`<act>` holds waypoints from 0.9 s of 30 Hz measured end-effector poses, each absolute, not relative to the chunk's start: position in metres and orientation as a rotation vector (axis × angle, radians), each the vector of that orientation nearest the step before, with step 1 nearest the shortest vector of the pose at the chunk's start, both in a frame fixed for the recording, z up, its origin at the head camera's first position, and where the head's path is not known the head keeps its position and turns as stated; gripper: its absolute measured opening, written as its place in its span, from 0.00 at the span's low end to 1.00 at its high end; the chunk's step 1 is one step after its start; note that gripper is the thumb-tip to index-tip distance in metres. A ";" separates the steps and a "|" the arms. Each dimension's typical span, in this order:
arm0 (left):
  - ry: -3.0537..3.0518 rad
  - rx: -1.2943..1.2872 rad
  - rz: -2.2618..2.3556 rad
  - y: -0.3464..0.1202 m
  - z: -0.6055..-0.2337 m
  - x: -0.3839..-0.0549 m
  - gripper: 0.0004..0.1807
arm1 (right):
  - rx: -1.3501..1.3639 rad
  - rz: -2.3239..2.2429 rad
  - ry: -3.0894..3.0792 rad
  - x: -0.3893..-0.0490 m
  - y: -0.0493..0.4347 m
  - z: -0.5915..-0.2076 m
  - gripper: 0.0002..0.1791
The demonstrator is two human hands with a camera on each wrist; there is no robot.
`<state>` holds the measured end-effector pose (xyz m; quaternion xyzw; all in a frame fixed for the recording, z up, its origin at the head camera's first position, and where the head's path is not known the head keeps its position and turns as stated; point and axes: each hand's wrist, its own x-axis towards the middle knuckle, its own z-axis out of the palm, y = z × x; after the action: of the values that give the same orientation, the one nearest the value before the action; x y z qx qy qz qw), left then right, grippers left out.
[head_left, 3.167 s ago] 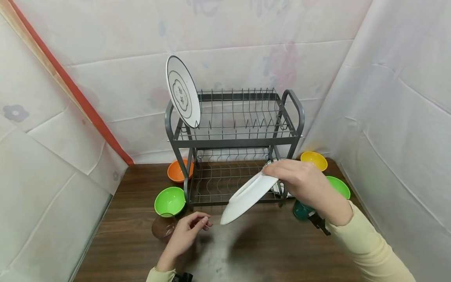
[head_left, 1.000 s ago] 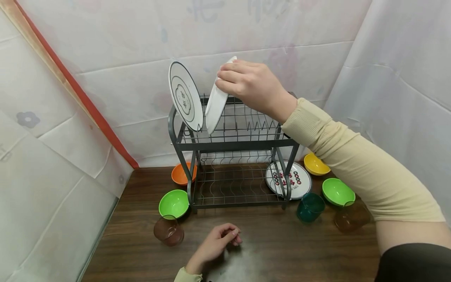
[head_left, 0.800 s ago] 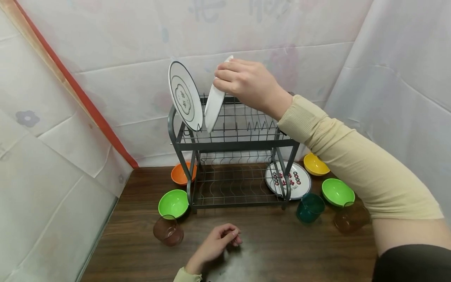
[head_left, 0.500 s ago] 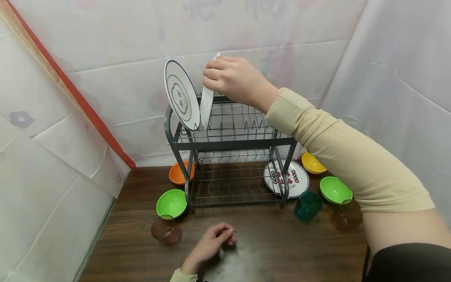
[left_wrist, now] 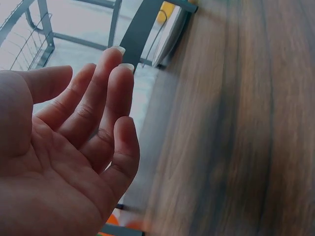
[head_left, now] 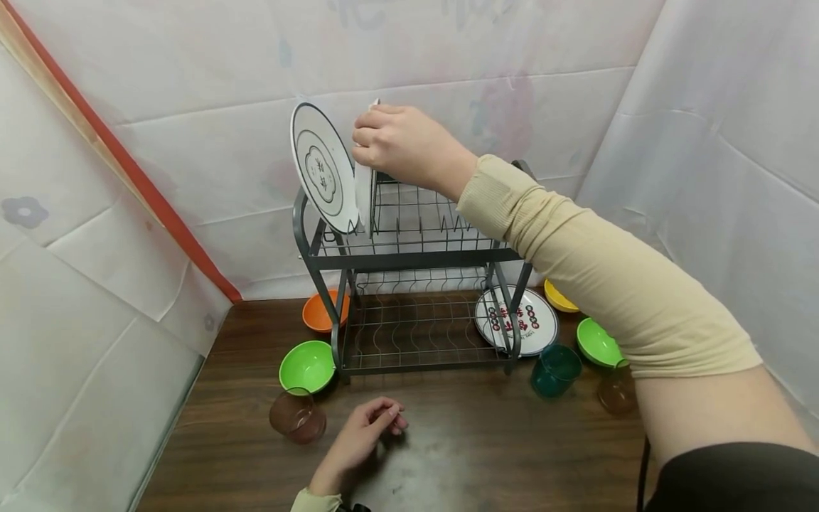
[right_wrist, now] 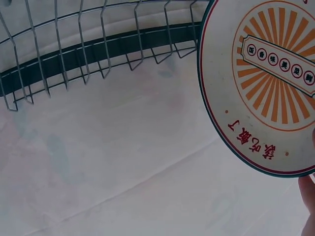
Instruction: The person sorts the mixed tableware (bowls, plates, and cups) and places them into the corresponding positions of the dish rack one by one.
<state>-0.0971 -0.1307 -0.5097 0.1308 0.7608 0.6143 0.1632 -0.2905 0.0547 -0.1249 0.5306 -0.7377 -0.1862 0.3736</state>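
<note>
In the head view, my right hand (head_left: 403, 146) grips the upper rim of a plate (head_left: 363, 195) that stands nearly upright in the top tier of the dish rack (head_left: 422, 259). Its printed face, an orange sunburst with red characters, shows on the plate (right_wrist: 221, 93) in the right wrist view, with only a bit of my fingers (right_wrist: 307, 196) at that view's edge. Just left of it leans another white plate (head_left: 322, 178) with a dark rim. My left hand (head_left: 361, 434) is loosely curled over the table in front of the rack and holds nothing; its palm faces the left wrist camera.
Left of the rack are an orange bowl (head_left: 320, 313), a green bowl (head_left: 307, 366) and a brownish glass (head_left: 297, 418). To the right lie a patterned plate (head_left: 537, 323), a teal glass (head_left: 555, 371), a green bowl (head_left: 598, 343), a yellow bowl (head_left: 558, 297) and an amber glass (head_left: 617, 392).
My right hand has lifted the plate from above the table to the rack's top tier, then moved it left, more upright, close to the other plate. The left hand stays empty.
</note>
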 end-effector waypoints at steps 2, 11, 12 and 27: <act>2.169 0.365 1.764 -0.133 -0.510 -0.097 0.20 | 1.346 -0.480 -1.900 -0.290 0.052 -0.126 0.14; 2.172 0.359 1.778 -0.136 -0.513 -0.094 0.20 | 1.325 -0.482 -2.023 -0.292 0.041 -0.126 0.12; 2.171 0.359 1.780 -0.136 -0.513 -0.093 0.20 | 1.328 -0.484 -2.035 -0.293 0.041 -0.126 0.12; 2.169 0.347 1.794 -0.136 -0.510 -0.091 0.20 | 1.364 -0.387 -2.127 -0.297 0.031 -0.136 0.15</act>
<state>-0.0915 -0.1364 -0.5103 0.1211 0.7559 0.6251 0.1523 -0.2968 0.0311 -0.1358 0.5109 -0.7967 -0.1451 0.2884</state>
